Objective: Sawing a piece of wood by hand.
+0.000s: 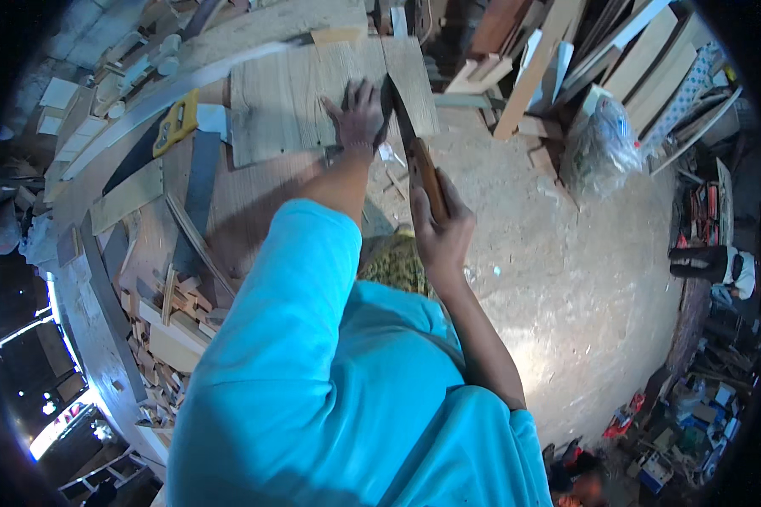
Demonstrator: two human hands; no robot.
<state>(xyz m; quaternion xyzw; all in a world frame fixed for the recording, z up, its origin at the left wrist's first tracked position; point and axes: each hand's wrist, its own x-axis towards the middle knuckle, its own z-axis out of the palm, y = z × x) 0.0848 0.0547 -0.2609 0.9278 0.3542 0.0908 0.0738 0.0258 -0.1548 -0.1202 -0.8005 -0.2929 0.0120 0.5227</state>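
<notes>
A pale wooden board [283, 106] lies across the workbench, its right part reaching past the bench edge. On top of it my left hand [361, 116] rests flat with the fingers spread, just left of a cut line. My right hand [445, 230] is wrapped round the wooden handle of a handsaw [429, 173]. The saw's dark blade [403, 118] sits in the cut, with a strip of board to its right. How deep the teeth reach below the board is hidden.
A second saw with a yellow handle [176, 123] lies left of the board. Wood offcuts [173, 321] are heaped at the bench's near left. Planks [541, 68] lean at the far right beside a clear plastic bag [602, 144]. Another person [719, 264] stands at the right.
</notes>
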